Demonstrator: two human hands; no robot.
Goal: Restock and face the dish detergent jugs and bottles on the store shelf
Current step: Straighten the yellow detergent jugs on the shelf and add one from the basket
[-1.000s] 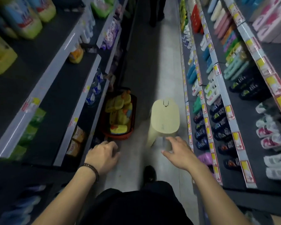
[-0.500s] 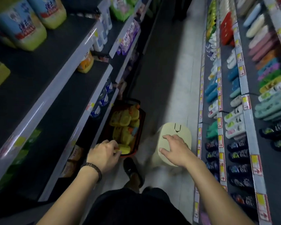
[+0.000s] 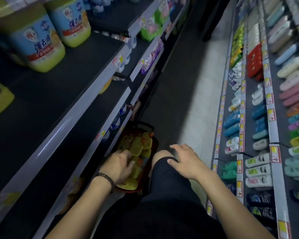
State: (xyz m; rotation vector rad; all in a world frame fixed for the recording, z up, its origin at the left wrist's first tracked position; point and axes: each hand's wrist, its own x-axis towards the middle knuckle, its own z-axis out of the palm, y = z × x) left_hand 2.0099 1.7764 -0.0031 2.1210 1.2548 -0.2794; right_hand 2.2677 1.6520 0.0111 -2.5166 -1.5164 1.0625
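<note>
- Left hand (image 3: 118, 167) was down in the red basket (image 3: 155, 144) on the floor, near left, with its fingers bent among the yellow bottles (image 3: 138, 147). I could not tell whether it had closed on one.
- Right hand (image 3: 185, 161) hovered spread and empty over the raised knee (image 3: 162, 156).
- Two large jugs (image 3: 41, 44) stood far back on the upper left shelf (image 3: 67, 80), which was mostly bare in front of them.
- Risk: the bottles were packed tight, so pulling one out single-handed could drag a neighbour out or tip the basket.
- Risk: the basket sat hard against the lower shelf edge (image 3: 100, 135), so a lifted bottle could knock against it.
- Risk: the crouch looked unsteady with nothing braced, and a wobble could send a bottle rolling into the aisle.
- Risk: the light was dim and the labels blurred, so a bottle could end up facing the wrong way.
</note>
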